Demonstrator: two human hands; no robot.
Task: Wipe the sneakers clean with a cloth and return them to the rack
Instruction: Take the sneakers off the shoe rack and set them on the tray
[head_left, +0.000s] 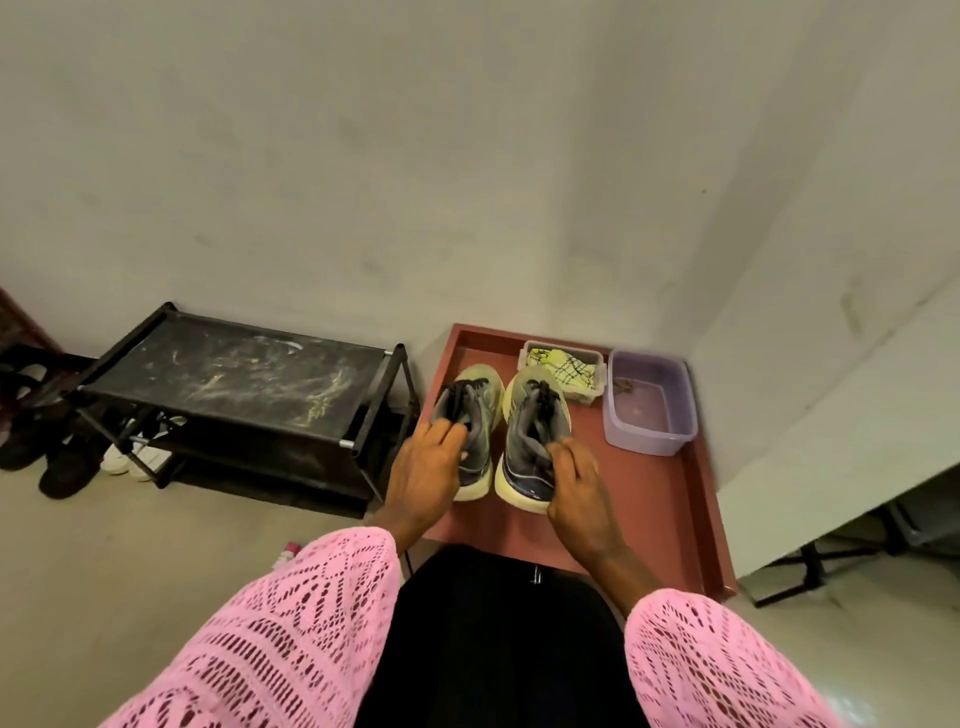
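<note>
Two grey sneakers with pale yellow soles stand side by side, toes away from me, on a red tray (670, 499). My left hand (423, 467) grips the heel collar of the left sneaker (475, 410), fingers inside the opening. The right sneaker (530, 415) is held the same way at its heel by my right hand (576, 486). A yellow-green checked cloth (563, 366) lies in a small clear box (597, 387) at the tray's back. The black shoe rack (234, 379) stands left of the tray, its top shelf bare and smeared with dust.
A purple tub of water (649, 431) sits at the tray's back right corner. Dark shoes (57, 462) and white shoes (130, 457) lie on the floor by the rack's lower left. A white wall runs behind, and a white table edge (831, 441) juts in at right.
</note>
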